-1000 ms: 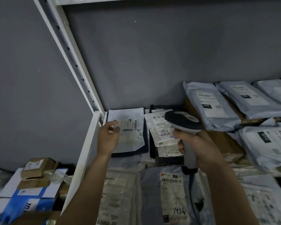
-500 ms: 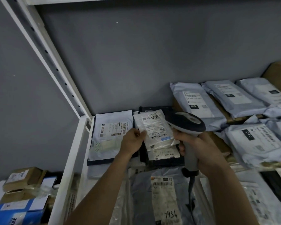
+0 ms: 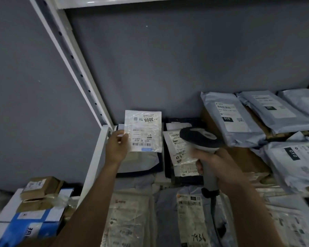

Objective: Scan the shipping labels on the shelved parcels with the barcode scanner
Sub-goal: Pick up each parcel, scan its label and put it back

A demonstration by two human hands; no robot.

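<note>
My left hand [image 3: 116, 146] pinches the left edge of a small clear-wrapped parcel [image 3: 143, 131] and holds it upright near the shelf's back left corner. Its white label reads 3005 upside down, with a barcode near the bottom. My right hand [image 3: 219, 168] grips the handle of the grey and white barcode scanner [image 3: 201, 138]. The scanner's head sits just right of the lifted parcel, over another labelled packet [image 3: 178, 148] lying on dark parcels. Grey mailers with labels [image 3: 230, 114] lie to the right.
The white shelf upright [image 3: 78, 68] slants along the left, and an upper shelf board [image 3: 114, 0] runs overhead. Cardboard and blue-white boxes [image 3: 37, 207] sit outside the rack at lower left. More flat parcels [image 3: 189, 216] cover the shelf front, under the scanner's cable.
My left hand has lifted the small 3005 parcel off the pile and moved it up and left. The scanner hand stayed roughly in place.
</note>
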